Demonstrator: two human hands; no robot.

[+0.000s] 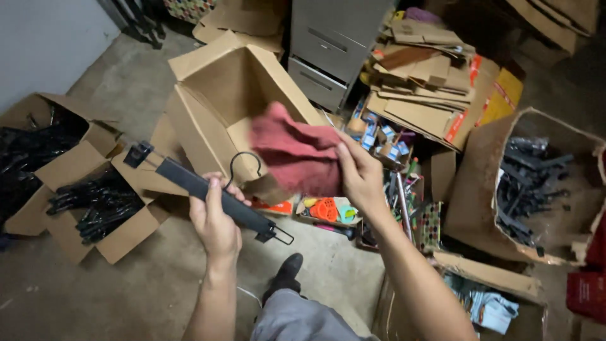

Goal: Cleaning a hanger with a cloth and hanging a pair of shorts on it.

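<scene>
The person's left hand (216, 221) is closed around the middle of a black plastic clip hanger with a metal hook (208, 189), its long axis running upper-left to lower-right, while the right hand (360, 177) pinches a crumpled red cloth (293, 151) just above-right of it.

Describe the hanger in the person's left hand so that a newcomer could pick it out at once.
Find the big open cardboard box at centre. Just below it, the left hand grips a black clip hanger; unlike those piled in boxes, it is held up alone.
</scene>
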